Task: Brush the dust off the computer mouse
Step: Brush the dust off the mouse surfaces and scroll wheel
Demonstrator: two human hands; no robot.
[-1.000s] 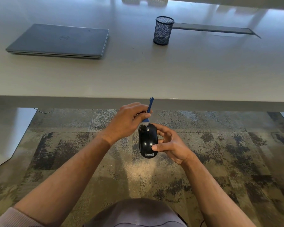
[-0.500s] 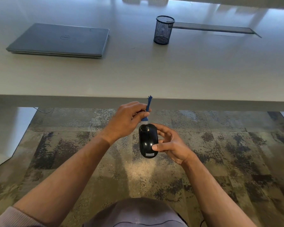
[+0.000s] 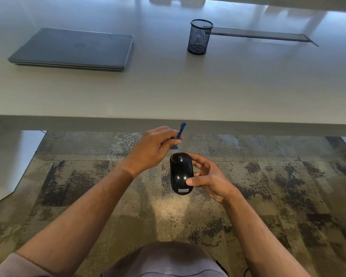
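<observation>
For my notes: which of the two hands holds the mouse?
The right hand holds the black Lenovo mouse; the left hand holds the blue brush.

An office setting is indicated. A long, pale desk (image 3: pixel 168 92) is seen across the far half of the scene, on which a closed grey laptop (image 3: pixel 74 49) is placed at the far left and a black mesh pen holder (image 3: pixel 199 37) stands at the far centre, just beside a flat cable-access flap (image 3: pixel 262 35) set into the desktop. The near floor is covered with mottled commercial carpet tiles (image 3: pixel 278 186).
</observation>
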